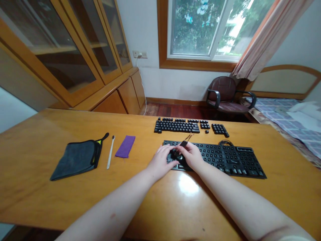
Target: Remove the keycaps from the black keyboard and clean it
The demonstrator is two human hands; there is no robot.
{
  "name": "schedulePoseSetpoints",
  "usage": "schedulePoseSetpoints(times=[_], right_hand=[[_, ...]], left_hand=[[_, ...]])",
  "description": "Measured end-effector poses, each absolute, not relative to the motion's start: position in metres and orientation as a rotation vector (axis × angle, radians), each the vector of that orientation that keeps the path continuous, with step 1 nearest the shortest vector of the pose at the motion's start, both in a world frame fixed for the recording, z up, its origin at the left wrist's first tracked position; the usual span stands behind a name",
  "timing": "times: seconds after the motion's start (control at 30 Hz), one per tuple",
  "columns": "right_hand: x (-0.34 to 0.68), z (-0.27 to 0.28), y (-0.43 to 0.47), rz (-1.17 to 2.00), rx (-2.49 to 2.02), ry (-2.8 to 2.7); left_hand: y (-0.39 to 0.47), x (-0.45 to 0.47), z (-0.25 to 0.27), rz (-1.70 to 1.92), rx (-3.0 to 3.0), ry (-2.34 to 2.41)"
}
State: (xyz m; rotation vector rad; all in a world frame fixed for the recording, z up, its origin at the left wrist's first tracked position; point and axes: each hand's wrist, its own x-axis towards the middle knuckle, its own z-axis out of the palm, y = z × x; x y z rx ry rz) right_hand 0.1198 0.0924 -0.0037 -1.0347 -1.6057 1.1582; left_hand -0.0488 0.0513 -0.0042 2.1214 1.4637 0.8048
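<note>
A black keyboard lies on the desk with most of its keycaps off and bare switch posts showing. Over its left end, my right hand is closed on a keycap puller, a black handle with thin wire prongs pointing up and away. My left hand rests at the keyboard's left edge, fingers and thumb curved around a small dark area. Between both hands is a black rounded thing with a shiny ring; its kind is unclear. The fingertips partly hide what they touch.
Loose black keycaps are laid out in keyboard order behind the keyboard. To the left lie a purple cloth, a white toothbrush and a folded grey cloth. A coiled cable sits at the keyboard's back edge. Beyond the desk stands a chair.
</note>
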Motion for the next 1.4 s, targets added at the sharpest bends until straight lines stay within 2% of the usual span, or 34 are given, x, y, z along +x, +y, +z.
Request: schedulePoseSetpoints(times=[0.3, 0.6, 0.83, 1.4], right_hand=[[0.121, 0.002, 0.092, 1.162, -0.947, -1.755], [0.121, -0.003, 0.093, 1.257, -0.986, -1.596], [0.122, 0.000, 0.092, 1.101, -1.043, -1.723], [0.117, -0.001, 0.089, 0.985, -1.029, -1.809]], left_hand=[[0.052, -0.050, 0.000, 1.029, 1.969, 1.466], [0.052, -0.052, 0.005, 1.079, 1.960, 1.421], [0.053, -0.052, 0.004, 1.059, 1.931, 1.532], [0.053, -0.053, -0.004, 1.188, 1.847, 1.580]])
